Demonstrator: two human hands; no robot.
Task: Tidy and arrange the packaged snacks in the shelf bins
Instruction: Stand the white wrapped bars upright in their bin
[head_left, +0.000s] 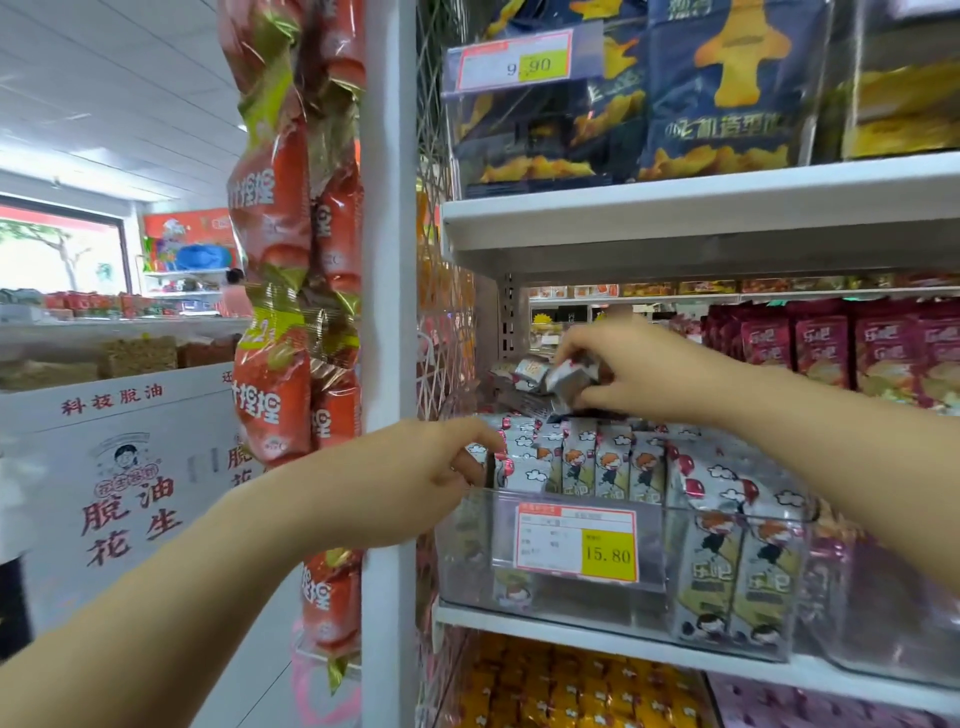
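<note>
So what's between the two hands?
Head view: upright snack packets in the clear bin stand between left hand and right hand, which grips a loose packet.

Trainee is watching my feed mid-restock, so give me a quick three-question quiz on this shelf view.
1. True or false: the right hand pinches a silver packet above the clear bin.
2. The bin's price tag reads: A 9.90, B 15.80, C 5.80?
3. Fill in: the left hand is at the bin's ___ end.
Key: 1 true; 2 B; 3 left.
</note>
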